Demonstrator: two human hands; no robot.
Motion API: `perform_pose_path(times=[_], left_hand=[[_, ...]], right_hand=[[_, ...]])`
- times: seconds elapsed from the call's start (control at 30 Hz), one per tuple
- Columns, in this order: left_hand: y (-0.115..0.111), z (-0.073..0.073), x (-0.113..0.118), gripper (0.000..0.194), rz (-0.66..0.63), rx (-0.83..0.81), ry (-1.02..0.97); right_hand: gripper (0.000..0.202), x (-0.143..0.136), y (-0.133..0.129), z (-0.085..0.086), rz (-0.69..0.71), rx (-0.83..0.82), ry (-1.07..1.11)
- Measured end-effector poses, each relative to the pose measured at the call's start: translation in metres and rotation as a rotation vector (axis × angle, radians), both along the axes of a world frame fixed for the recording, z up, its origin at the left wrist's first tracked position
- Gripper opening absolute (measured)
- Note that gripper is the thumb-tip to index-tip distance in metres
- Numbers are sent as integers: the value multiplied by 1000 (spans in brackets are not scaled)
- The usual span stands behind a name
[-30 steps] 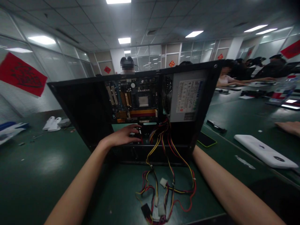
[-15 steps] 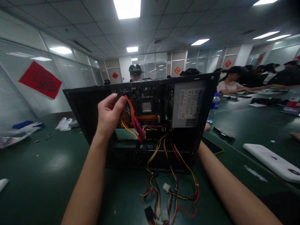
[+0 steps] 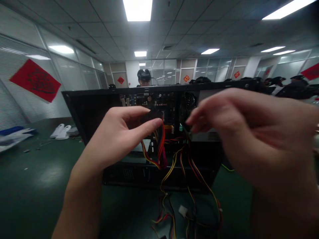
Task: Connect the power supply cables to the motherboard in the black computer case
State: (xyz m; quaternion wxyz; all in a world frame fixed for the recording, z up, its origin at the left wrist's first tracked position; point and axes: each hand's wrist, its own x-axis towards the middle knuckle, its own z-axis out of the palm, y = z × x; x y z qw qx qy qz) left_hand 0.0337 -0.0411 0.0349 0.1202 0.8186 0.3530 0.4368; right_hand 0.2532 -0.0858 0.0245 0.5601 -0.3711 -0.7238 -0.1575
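A black computer case (image 3: pixel 82 113) stands open toward me on the green table, its motherboard (image 3: pixel 159 100) inside. My left hand (image 3: pixel 117 136) pinches a dark cable connector (image 3: pixel 155 114) between thumb and fingers, in front of the motherboard. From that connector a bundle of orange, red and yellow wires (image 3: pixel 161 142) hangs down in a loop. My right hand (image 3: pixel 239 122), loosely curled and slightly blurred, is held before the grey power supply (image 3: pixel 211 136), with nothing visible in its fingers. It covers much of the power supply. The fan grille (image 3: pixel 189 101) shows just left of its fingertips.
More yellow, red and black power cables (image 3: pixel 183 162) trail from the case onto the table (image 3: pixel 50 176), one ending in a white plug (image 3: pixel 183 211). White objects (image 3: pixel 61 131) and plastic bags (image 3: pixel 15 139) lie at the left. A person in a headset (image 3: pixel 144 77) is beyond the case.
My right hand has come from behind the case's right side to its front. My left hand has moved right and nearer with the connector. My view has shifted slightly.
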Motion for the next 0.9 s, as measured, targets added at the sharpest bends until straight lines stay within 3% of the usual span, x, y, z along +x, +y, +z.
perform_pose_path(times=[0.1, 0.27, 0.43, 0.63, 0.9], left_hand=[[2, -2, -2, 33, 44, 24, 16], [5, -5, -3, 35, 33, 31, -15], [5, -5, -6, 30, 15, 23, -57], [4, -4, -13, 46, -216, -90, -165], [4, -5, -22, 57, -335, -93, -135]], right_hand=[[21, -18, 12, 8, 330, -238, -187], [34, -19, 37, 1, 416, -306, -39], [41, -22, 50, -8, 677, -433, -28], [40, -20, 51, -3, 668, -398, 143], [30, -4, 36, 0, 645, -418, 163]])
